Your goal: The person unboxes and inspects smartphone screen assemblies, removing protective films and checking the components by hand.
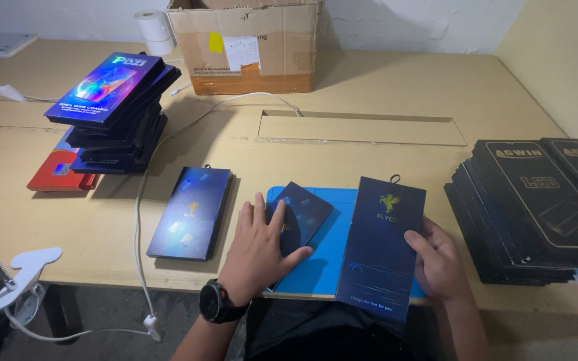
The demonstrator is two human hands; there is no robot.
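My left hand (257, 249), a black watch on its wrist, lies flat with fingers spread on a dark blue glossy panel (302, 212) that rests tilted on a blue work mat (326, 257). My right hand (438, 262) grips the right edge of a tall dark blue flat box (379, 247) with a gold emblem and a hang tab at its top; the box stands over the mat's right side. A similar dark blue flat box (192, 212) lies on the wooden table (369, 160) to the left of my left hand.
A leaning stack of dark, colourful boxes (116, 110) and a red box (58, 170) sit at left. Black flat boxes (536, 207) are stacked at right. A cardboard carton (245, 43) and a paper roll (155, 30) stand at the back. A white cable (140, 220) crosses the table.
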